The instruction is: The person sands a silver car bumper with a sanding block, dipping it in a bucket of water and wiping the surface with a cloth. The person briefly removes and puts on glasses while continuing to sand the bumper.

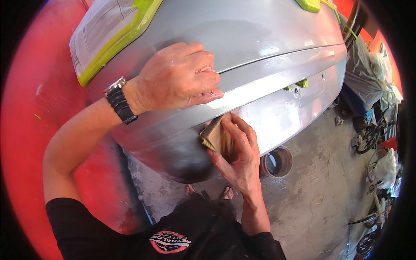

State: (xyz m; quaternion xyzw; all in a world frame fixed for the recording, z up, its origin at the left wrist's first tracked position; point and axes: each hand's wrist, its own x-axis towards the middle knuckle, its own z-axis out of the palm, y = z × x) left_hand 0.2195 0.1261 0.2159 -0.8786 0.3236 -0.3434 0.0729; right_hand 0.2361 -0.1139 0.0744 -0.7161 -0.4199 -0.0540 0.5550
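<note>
A silver car body panel curves across the middle, crossed by a dark seam and a raised bright ledge. My right hand grips a tan and dark sanding block between thumb and fingers, pressed against the panel just below the ledge. Above and to the left, my left hand is closed in a fist over the panel by the seam. Its palm is turned away, so anything inside it is hidden. A watch with a black strap sits on my left wrist.
Printed paper edged with yellow-green tape covers the panel's upper left. A red car panel stands at my left. On the concrete floor is a bucket of dark liquid. Bicycles and plastic-covered items line the right side.
</note>
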